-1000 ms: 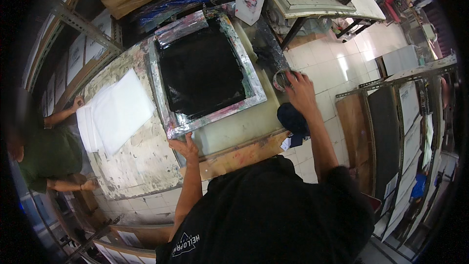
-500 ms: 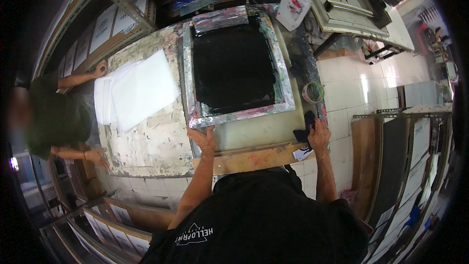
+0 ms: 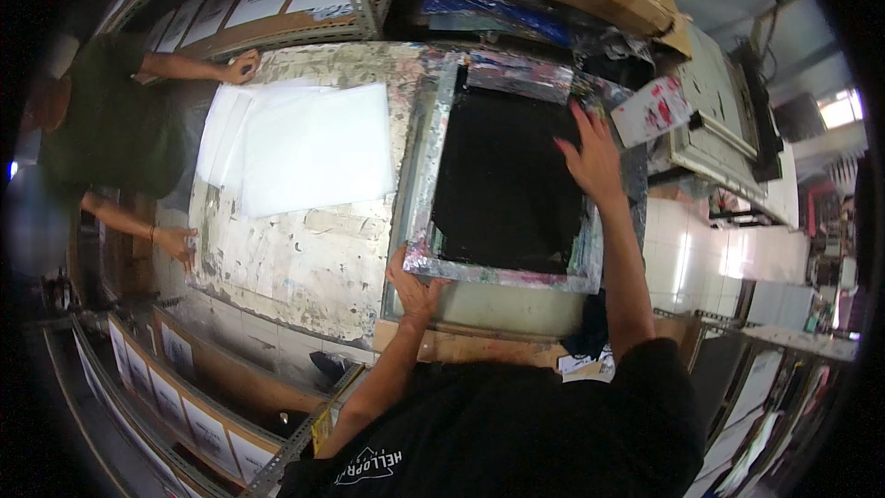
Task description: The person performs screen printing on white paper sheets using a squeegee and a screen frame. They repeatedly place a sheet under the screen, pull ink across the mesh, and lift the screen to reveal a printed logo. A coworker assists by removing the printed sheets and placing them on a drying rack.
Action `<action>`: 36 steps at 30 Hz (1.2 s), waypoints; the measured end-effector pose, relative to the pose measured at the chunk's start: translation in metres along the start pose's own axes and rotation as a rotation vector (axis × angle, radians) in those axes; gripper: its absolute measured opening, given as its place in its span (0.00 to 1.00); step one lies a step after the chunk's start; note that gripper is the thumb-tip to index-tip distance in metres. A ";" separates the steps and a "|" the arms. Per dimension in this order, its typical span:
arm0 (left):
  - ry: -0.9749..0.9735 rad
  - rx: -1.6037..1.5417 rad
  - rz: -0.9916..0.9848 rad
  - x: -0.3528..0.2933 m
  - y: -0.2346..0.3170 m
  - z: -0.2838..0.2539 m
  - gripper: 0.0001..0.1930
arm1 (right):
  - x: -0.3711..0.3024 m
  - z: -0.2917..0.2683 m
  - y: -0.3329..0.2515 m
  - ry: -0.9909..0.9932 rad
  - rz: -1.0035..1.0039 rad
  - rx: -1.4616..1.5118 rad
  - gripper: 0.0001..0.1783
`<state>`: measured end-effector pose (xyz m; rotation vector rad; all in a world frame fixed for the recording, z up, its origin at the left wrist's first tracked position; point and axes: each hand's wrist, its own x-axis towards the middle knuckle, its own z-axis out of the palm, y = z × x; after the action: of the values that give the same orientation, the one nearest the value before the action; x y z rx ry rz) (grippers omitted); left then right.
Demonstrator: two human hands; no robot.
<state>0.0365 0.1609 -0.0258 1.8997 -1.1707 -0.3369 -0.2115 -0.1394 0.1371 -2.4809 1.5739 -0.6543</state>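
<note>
A screen printing frame [image 3: 426,221] coated with smeared ink lies on the work table, its mesh [image 3: 507,180] covered in black. My left hand [image 3: 417,288] is closed round the frame's near left corner. Over the frame's far right part reaches my right hand [image 3: 595,155], fingers spread, holding nothing; whether its fingertips touch the mesh or rim I cannot tell. A wide bar smeared with ink [image 3: 521,72] lies along the frame's far end. Pale, see-through surface [image 3: 498,307] shows below the frame's near side.
White sheets [image 3: 318,148] lie stacked on the stained table [image 3: 304,263] at left. A co-worker's hands [image 3: 175,244] rest at its left edges. A red-stained white container [image 3: 653,112] stands far right; dark cloth [image 3: 590,325] lies near right. Shelves [image 3: 221,406] stand near left.
My right hand has left the table's near right edge and reached up over the frame's far right side. My left hand stays on the near left corner. The whole view has shifted.
</note>
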 end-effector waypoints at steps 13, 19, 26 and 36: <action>-0.022 -0.004 0.038 0.013 0.022 -0.015 0.53 | 0.152 0.112 0.018 -0.276 -0.112 -0.278 0.48; 0.008 -0.023 0.047 0.014 0.019 -0.011 0.54 | 0.024 0.050 -0.035 -0.193 -0.162 -0.235 0.48; 0.016 -0.039 0.039 0.012 0.019 -0.009 0.54 | -0.103 0.013 -0.114 -0.581 -0.112 -0.099 0.57; 0.027 -0.027 0.049 0.012 0.016 -0.008 0.54 | 0.043 0.098 -0.045 -0.141 -0.053 -0.281 0.54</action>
<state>0.0383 0.1523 -0.0060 1.8434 -1.1872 -0.2979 -0.1166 -0.1686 0.0767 -2.7043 1.6504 -0.2705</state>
